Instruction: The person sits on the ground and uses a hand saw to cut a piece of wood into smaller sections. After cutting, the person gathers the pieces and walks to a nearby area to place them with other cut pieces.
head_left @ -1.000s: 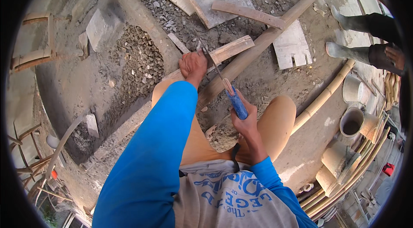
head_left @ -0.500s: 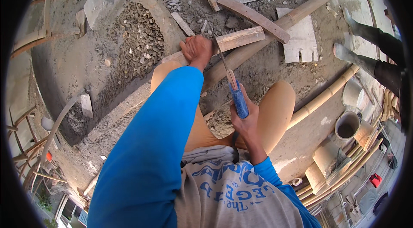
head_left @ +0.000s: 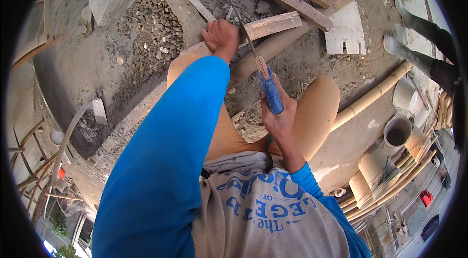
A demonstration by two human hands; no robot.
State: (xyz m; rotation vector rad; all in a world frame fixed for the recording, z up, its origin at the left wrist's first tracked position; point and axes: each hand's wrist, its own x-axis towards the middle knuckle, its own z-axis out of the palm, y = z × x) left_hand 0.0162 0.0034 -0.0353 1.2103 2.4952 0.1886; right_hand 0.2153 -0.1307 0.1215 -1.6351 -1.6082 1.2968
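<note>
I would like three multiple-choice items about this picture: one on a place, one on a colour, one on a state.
1. Where does the left hand rest?
A. on the wooden piece
B. on the bucket
C. on the knee

2. What colour is the saw handle?
A. red
B. blue
C. yellow

3. How is the right hand?
A. open and empty
B. closed around the saw handle
C. out of view

Key: 1 A, the hand presses on the wood; 2 B, the grip is blue; 3 B, the fingers wrap the handle.
</note>
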